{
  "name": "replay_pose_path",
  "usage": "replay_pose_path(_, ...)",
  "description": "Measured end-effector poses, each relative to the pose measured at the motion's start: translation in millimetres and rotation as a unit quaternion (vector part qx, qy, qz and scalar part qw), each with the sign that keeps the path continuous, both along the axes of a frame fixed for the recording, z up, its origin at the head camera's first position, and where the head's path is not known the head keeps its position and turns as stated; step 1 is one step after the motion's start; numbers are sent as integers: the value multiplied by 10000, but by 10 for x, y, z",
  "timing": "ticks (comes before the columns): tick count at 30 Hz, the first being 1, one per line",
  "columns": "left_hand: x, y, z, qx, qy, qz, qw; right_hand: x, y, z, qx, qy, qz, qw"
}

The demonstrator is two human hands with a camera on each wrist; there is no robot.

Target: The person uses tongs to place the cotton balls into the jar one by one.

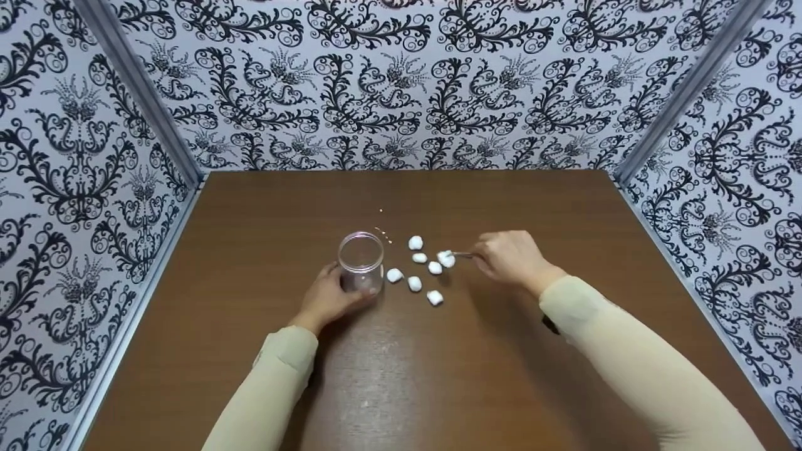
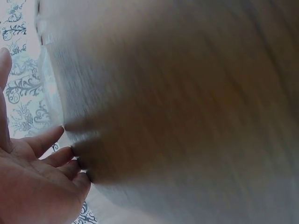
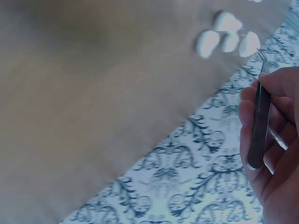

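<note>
The left hand (image 1: 327, 293) holds a clear jar (image 1: 361, 263); the right hand (image 1: 510, 257) grips a thin tool (image 1: 463, 255), its tip at one cotton ball (image 1: 445, 259) (six others (image 1: 415, 284) lie nearby on the brown table (image 1: 376, 376))

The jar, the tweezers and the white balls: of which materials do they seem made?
Jar: probably clear plastic or glass, glossy; the table shows through.
Tweezers: likely metal, dark body with silvery tip.
White balls: seemingly cotton, matte with soft, uneven outlines.

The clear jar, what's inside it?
Through the clear jar you mostly see the brown table, plus a faint pale patch low down, too unclear to name. The left hand covers part of its lower side, so that bit is hidden.
</note>
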State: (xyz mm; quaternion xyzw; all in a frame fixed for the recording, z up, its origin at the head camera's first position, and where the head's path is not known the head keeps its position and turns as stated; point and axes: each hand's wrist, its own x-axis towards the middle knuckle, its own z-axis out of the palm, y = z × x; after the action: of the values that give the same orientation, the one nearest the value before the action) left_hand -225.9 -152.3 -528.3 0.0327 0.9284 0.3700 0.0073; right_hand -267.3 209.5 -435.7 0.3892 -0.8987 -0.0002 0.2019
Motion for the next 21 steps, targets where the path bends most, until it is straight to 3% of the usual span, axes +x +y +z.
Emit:
replay_pose_path(12,-8,2,-11,10,7,20,10000,-98,-770,403,-486,196,359,9980)
replay_pose_path(21,2,7,-3,19,52,75,10000,-65,-1182,343,-308,39,590,9978)
